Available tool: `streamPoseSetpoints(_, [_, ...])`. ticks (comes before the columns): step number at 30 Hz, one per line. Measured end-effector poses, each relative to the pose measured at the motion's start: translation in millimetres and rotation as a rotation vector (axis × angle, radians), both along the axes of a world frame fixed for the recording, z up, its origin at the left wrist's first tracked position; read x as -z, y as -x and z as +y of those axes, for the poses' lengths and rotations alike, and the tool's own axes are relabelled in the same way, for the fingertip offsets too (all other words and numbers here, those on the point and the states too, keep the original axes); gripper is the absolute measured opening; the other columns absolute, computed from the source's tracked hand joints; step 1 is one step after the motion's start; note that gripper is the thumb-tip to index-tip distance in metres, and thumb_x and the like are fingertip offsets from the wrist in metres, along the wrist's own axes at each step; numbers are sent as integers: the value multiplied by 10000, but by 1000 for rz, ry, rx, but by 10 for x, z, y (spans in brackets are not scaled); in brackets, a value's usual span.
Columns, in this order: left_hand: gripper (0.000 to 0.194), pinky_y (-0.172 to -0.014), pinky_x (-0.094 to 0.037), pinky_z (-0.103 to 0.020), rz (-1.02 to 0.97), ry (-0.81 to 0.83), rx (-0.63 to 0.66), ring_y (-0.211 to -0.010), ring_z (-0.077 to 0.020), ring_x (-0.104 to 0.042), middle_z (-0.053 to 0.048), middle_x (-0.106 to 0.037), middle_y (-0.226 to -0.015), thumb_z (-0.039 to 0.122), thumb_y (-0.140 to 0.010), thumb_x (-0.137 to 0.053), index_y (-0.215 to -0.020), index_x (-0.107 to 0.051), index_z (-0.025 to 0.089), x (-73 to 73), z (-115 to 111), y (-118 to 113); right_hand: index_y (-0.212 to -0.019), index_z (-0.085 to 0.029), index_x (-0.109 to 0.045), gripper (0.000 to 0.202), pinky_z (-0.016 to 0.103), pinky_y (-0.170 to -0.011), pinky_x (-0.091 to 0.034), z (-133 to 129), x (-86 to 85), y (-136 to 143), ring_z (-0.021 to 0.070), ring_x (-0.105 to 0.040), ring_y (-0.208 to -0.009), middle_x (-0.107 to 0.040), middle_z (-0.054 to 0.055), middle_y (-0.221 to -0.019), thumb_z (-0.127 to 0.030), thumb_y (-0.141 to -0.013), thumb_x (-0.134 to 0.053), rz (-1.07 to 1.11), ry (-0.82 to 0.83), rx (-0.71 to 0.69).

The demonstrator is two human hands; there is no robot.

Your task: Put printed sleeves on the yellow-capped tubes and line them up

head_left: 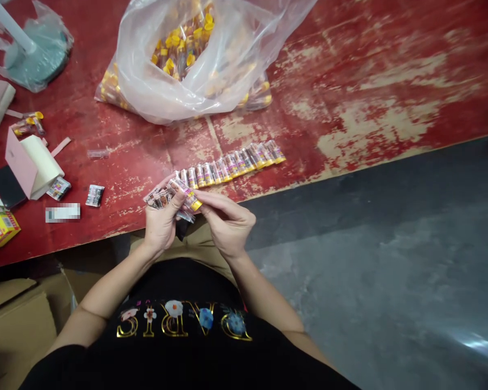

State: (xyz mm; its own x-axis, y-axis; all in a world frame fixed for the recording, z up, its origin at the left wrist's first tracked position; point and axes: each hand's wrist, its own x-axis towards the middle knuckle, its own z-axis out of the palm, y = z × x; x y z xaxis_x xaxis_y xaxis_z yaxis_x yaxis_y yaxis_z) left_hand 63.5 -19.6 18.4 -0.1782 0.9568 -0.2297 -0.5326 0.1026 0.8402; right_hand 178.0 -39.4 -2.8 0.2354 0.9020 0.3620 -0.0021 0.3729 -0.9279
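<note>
My left hand [161, 221] is closed around a small clear tube [187, 193] with a yellow cap and a printed wrap, its thumb pressed on top. The same hand also holds several printed packets or labels [158, 197], partly hidden by the fingers. My right hand [231, 223] pinches at the tube's capped end with thumb and fingertips. Just beyond both hands, a row of similar yellow-capped tubes [228, 167] lies side by side on the red table [301, 114].
A large clear plastic bag [146, 92] full of yellow-capped tubes stands at the back. On the left are an open pink notebook or box [21, 157], a yellow carton [0, 225], small printed packets [94, 196] and a bagged stand base [40, 57]. Cardboard [20, 330] sits below the table edge.
</note>
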Motion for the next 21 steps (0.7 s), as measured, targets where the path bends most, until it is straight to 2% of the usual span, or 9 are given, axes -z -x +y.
streamPoseSetpoints(5, [480,-641,-497,-209,-20,-2,0,-727,-113,-624,-24,-699,-920,335,-576,-936,-1004,-747,232,43,0,-46,-965,-320,-802,184,442,-938,-623,0,0,-21,210,-747,-949,-785,4,-994,-202,-857,-711,-3,17,59])
streamPoseSetpoints(11, [484,-743,-522,-219,-38,-28,-7,-810,-122,-639,-17,-691,-938,317,-566,-941,-999,-742,232,72,7,-82,-948,-319,-800,180,431,-910,-625,4,21,-35,200,-743,-922,-782,1,-961,-189,-854,-717,-3,21,82])
streamPoseSetpoints(16, [559,-744,-525,-225,-20,19,-16,-824,-139,-644,-16,-685,-924,340,-535,-951,-1036,-725,233,93,1,-114,-954,-342,-793,216,414,-882,-625,4,39,-39,187,-736,-909,-779,-16,-943,-167,-853,-717,9,0,97])
streamPoseSetpoints(21, [553,-743,-522,-225,-50,10,-7,-831,-136,-646,-18,-688,-947,325,-549,-948,-1045,-722,230,124,12,-121,-945,-336,-795,202,402,-881,-612,8,61,-52,185,-724,-910,-771,-9,-939,-174,-854,-717,-31,25,105])
